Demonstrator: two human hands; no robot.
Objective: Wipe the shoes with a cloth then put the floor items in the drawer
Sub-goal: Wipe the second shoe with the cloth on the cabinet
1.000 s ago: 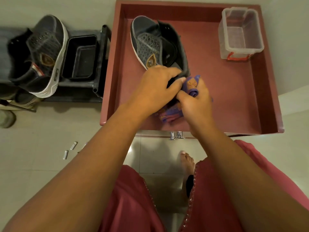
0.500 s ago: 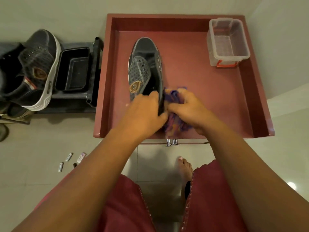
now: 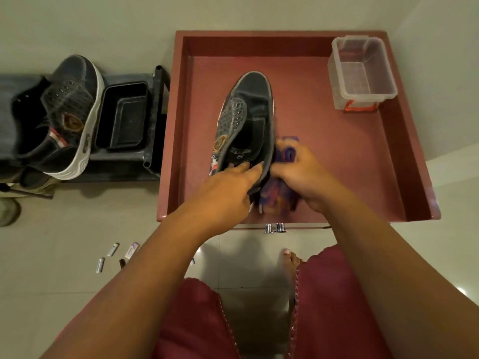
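While a bare foot (image 3: 290, 265) and red trousers (image 3: 207, 320) fill the nearest ground, small floor items (image 3: 116, 255) are scattered on the tiles to the left, well apart from the drawer (image 3: 404, 177). Above the drawer's front edge a dark shoe (image 3: 248, 120) is gripped at the heel by the left hand (image 3: 228, 195), fingers curled over its collar. Its long axis runs away from the person, toe pointing far and slightly right. Against its right side a purple cloth (image 3: 282, 161) is bunched in the right hand (image 3: 303, 177), whose fingers are closed round it. Farther back a clear plastic box (image 3: 363, 73) is set in the drawer's far right corner. Left of the drawer, a second shoe (image 3: 70, 115) is kept on a dark rack (image 3: 155, 120) beside a black tray (image 3: 121, 117).
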